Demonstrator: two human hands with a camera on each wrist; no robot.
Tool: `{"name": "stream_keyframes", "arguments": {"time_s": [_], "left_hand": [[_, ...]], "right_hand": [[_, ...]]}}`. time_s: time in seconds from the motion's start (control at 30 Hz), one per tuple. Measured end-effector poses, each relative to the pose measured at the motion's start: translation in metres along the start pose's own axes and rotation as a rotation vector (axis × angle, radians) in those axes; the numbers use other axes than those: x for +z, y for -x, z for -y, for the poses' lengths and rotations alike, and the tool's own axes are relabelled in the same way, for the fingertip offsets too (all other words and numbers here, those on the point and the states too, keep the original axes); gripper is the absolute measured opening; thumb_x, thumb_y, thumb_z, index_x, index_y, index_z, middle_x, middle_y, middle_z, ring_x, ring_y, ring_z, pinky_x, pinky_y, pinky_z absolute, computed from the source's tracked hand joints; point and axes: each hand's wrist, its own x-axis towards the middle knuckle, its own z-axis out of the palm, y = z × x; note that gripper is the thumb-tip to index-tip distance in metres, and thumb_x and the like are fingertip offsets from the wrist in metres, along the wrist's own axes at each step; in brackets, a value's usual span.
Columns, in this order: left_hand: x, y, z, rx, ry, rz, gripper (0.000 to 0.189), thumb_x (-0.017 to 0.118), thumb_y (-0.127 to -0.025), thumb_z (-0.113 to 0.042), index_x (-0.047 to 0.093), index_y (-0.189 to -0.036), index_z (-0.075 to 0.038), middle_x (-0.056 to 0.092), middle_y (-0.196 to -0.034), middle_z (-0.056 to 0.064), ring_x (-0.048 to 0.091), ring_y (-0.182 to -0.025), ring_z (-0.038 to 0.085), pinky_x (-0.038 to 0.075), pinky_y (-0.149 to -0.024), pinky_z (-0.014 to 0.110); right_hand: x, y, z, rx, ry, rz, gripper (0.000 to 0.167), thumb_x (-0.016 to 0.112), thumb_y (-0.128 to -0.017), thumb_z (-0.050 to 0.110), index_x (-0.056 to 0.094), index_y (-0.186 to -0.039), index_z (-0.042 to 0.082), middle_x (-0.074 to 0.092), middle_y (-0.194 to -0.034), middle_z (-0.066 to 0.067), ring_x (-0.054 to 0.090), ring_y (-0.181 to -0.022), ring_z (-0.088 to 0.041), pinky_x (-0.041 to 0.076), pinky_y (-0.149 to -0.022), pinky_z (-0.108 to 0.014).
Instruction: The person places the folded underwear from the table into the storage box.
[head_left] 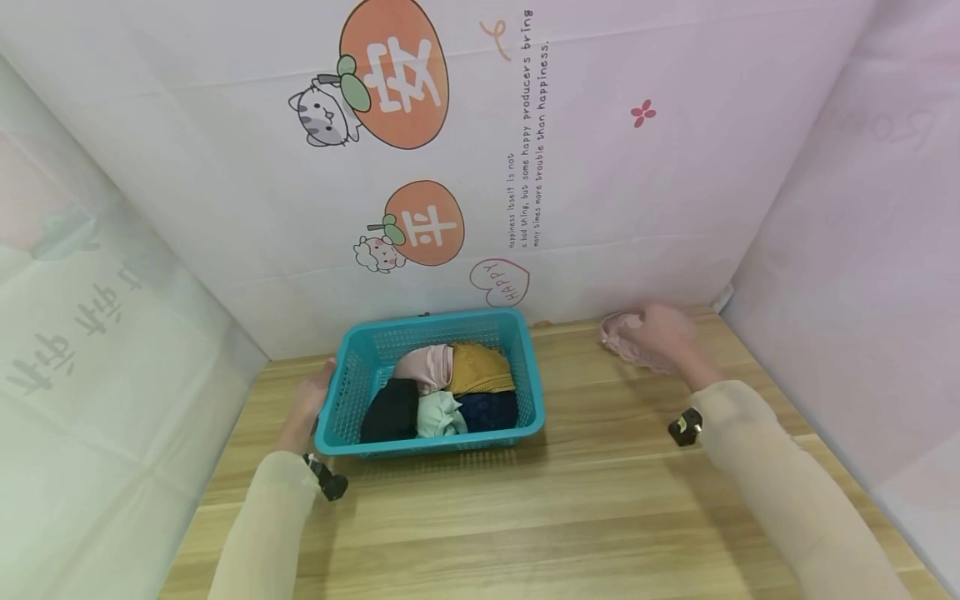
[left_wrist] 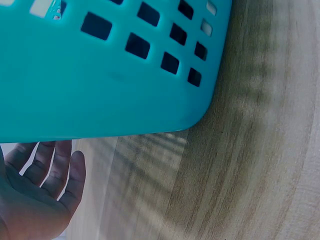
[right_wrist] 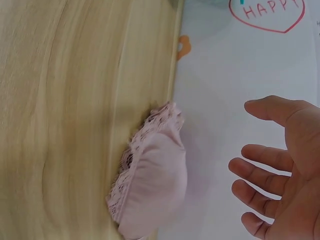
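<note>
A pale pink bra with lace trim (right_wrist: pixel 156 182) lies folded on the table by the back wall, to the right of the basket. My right hand (head_left: pixel 666 333) is over it in the head view; in the right wrist view its fingers are spread and loosely bent, apart from the bra, holding nothing. A turquoise plastic basket (head_left: pixel 435 448) contains folded garments: pink (head_left: pixel 420 367), mustard (head_left: pixel 480 368), black (head_left: pixel 392 410), mint green (head_left: pixel 439 414) and navy (head_left: pixel 489 410). My left hand (left_wrist: pixel 40 195) is at the basket's left side, fingers relaxed, some tips hidden behind its edge.
The wood-grain table (head_left: pixel 480 533) runs up to a printed white cloth wall (head_left: pixel 585 183) behind the basket. Similar cloth walls stand at the left (head_left: pixel 112 275) and the right (head_left: pixel 862 275).
</note>
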Motion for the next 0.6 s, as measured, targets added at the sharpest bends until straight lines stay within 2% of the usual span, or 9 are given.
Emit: {"name": "stream_keyframes", "arguments": {"time_s": [0.1, 0.23, 0.33, 0.47, 0.6], "left_hand": [[0.001, 0.000, 0.000, 0.002, 0.000, -0.002, 0.112, 0.015, -0.084, -0.090, 0.041, -0.151, -0.004, 0.046, -0.147, 0.028, 0.051, -0.129, 0.043, 0.043, -0.107, 0.056], [0.002, -0.002, -0.001, 0.008, -0.010, -0.003, 0.113, 0.014, -0.083, -0.090, 0.042, -0.150, -0.003, 0.048, -0.145, 0.028, 0.053, -0.126, 0.042, 0.044, -0.106, 0.054], [0.002, -0.002, -0.002, 0.010, -0.015, -0.002, 0.114, 0.014, -0.083, -0.090, 0.042, -0.149, -0.003, 0.048, -0.144, 0.029, 0.053, -0.126, 0.042, 0.044, -0.106, 0.055], [0.001, 0.000, -0.003, 0.002, 0.001, 0.006, 0.112, 0.014, -0.084, -0.089, 0.038, -0.151, -0.003, 0.043, -0.149, 0.029, 0.049, -0.131, 0.045, 0.040, -0.110, 0.058], [0.000, 0.002, -0.002, -0.005, 0.006, 0.007, 0.111, 0.014, -0.085, -0.089, 0.037, -0.152, -0.004, 0.042, -0.150, 0.029, 0.047, -0.133, 0.045, 0.038, -0.111, 0.058]], "right_hand": [[-0.001, -0.002, -0.006, 0.000, 0.013, -0.005, 0.057, 0.057, -0.094, 0.044, 0.061, -0.126, -0.003, 0.070, -0.107, -0.026, 0.064, -0.094, -0.043, 0.050, -0.082, -0.059], [-0.002, -0.003, -0.012, 0.006, 0.039, -0.007, 0.051, 0.058, -0.093, 0.042, 0.064, -0.117, -0.002, 0.070, -0.098, -0.022, 0.064, -0.086, -0.039, 0.051, -0.077, -0.057], [-0.004, -0.003, -0.015, 0.014, 0.061, 0.006, 0.052, 0.058, -0.093, 0.045, 0.064, -0.115, -0.002, 0.070, -0.104, -0.025, 0.064, -0.091, -0.044, 0.051, -0.079, -0.058], [-0.006, -0.004, -0.016, 0.033, 0.073, 0.041, 0.060, 0.059, -0.092, 0.047, 0.061, -0.123, -0.004, 0.065, -0.120, -0.030, 0.062, -0.105, -0.051, 0.049, -0.087, -0.063], [-0.005, -0.007, -0.019, 0.046, 0.064, 0.059, 0.059, 0.061, -0.093, 0.044, 0.060, -0.125, -0.005, 0.064, -0.121, -0.031, 0.061, -0.107, -0.052, 0.048, -0.088, -0.063]]}}
